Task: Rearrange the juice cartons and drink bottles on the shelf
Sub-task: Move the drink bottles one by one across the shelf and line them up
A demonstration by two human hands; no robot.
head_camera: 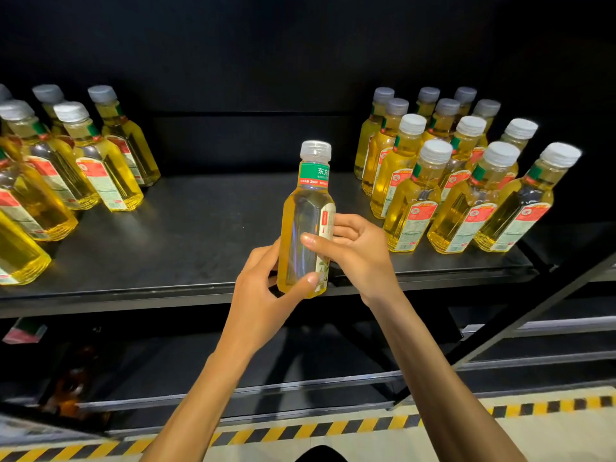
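Bottle (306, 221) btwn L cluster (103, 181) & R cluster (413, 201)

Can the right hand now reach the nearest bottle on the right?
Likely not yet: the way to the nearest bottle is free, but right hand and left hand both grip the middle bottle.

shelf (200, 228) centre: open lane | left bottles (103, 175), right bottles (413, 195): block both sides

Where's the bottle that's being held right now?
Head view, centre: the held bottle is upright at the front edge of the shelf, gripped by the left hand and right hand, between the left bottle group and the right bottle group.
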